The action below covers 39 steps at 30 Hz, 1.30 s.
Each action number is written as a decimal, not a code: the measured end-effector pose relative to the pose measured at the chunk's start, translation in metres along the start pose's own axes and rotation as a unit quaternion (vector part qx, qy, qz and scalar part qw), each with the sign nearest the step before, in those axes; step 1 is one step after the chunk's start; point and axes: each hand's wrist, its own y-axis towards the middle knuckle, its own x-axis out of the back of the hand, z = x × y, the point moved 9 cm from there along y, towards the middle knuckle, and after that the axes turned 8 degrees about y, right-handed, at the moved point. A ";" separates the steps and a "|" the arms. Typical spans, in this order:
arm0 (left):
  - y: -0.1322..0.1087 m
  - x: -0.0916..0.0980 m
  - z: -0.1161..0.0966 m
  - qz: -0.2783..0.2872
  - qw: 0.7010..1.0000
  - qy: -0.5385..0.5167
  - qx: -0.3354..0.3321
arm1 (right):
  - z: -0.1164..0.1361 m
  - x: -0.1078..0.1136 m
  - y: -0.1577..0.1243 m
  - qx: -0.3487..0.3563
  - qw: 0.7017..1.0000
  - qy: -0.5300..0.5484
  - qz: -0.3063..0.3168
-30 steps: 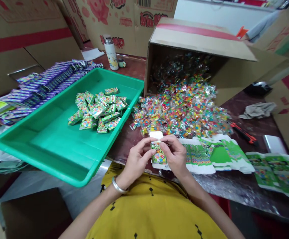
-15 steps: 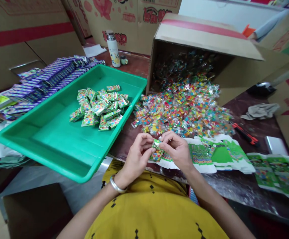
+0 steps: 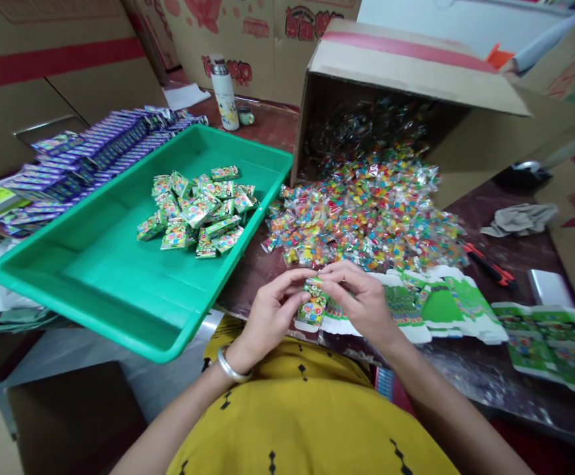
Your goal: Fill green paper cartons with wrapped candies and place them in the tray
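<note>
Between my two hands is a small green printed candy box, held upright at the table's front edge. My left hand pinches its left side with thumb and fingers. At the upper right of the box, my right hand has its thumb and fingers closed on the top end, which the fingers partly hide. Flattened green-and-white cartons lie in a row to the right of my hands. Just beyond is a heap of clear candy packets, spilling from a cardboard carton lying on its side.
Left of my hands stands a green tray with a pile of small filled boxes. Purple packs are stacked behind it. A flask, a cup, a red-and-black cutter and a cloth also lie about. Another person's arm shows at the back right.
My fingers have shifted up on the small box, and more of its printed front shows. My right hand has moved slightly right. The tray's pile looks the same.
</note>
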 end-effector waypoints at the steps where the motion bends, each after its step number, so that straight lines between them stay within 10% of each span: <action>1: 0.001 0.000 0.003 -0.003 1.000 -0.005 0.008 | -0.001 -0.001 -0.003 0.002 1.000 -0.003 0.014; 9: 0.011 0.023 0.037 -0.104 0.989 -0.070 0.077 | -0.046 0.068 0.019 -0.081 0.944 -0.318 -0.029; 13: 0.011 0.034 0.040 -0.159 0.971 -0.143 0.105 | -0.062 0.059 0.024 -0.108 0.897 -0.421 0.079; 18: 0.011 0.022 0.039 -0.105 0.958 -0.210 0.166 | -0.064 0.049 0.018 -0.055 0.929 -0.341 0.136; 24: 0.012 0.005 0.051 -0.032 0.986 -0.078 0.146 | -0.018 0.089 0.022 -0.009 0.981 -0.127 -0.149; 39: 0.009 -0.018 0.021 0.020 0.996 -0.065 0.052 | 0.024 0.008 0.031 0.088 0.971 -0.219 -0.041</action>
